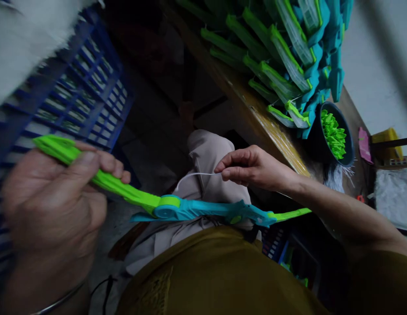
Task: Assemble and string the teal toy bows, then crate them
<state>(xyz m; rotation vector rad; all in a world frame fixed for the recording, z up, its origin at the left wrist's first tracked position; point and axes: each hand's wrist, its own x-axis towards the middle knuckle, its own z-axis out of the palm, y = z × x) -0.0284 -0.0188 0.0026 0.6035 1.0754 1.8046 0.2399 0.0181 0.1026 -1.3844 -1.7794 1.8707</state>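
My left hand is wrapped round the green limb of a toy bow with a blue middle grip and green ends. The bow lies across my lap, its far green tip reaching toward the right. My right hand pinches a thin white string just above the bow's blue grip; the string curves down toward the bow. A metal bangle shows on my left wrist.
A blue plastic crate stands at the left. On a wooden bench edge lies a pile of finished green and blue bows. Beside it sits a dark bucket of small green parts. A yellow box is at the far right.
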